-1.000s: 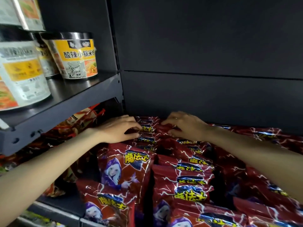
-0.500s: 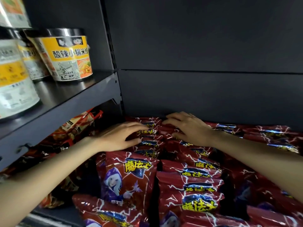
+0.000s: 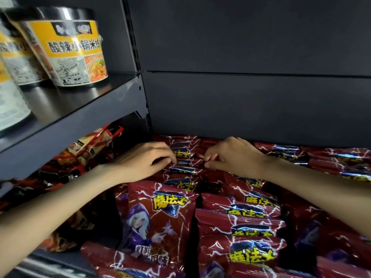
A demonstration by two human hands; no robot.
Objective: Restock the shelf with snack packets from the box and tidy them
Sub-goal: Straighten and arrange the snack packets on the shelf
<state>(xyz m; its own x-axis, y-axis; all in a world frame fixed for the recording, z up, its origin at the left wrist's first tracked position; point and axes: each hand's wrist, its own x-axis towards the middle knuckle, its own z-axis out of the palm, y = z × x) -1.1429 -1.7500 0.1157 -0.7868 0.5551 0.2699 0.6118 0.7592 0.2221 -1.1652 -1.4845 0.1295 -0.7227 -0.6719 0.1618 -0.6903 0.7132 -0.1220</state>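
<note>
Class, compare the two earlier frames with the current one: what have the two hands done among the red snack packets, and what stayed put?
Both hands curled their fingers: the left hand and right hand now pinch at the red snack packets at the back of the row, where earlier they lay flatter. Both stayed at the same spot. The noodle tubs on the upper shelf did not move.

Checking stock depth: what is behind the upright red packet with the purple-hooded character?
Behind the upright red packet runs a row of matching packets to the back panel, touched by the left hand. Their lower parts are hidden.
</note>
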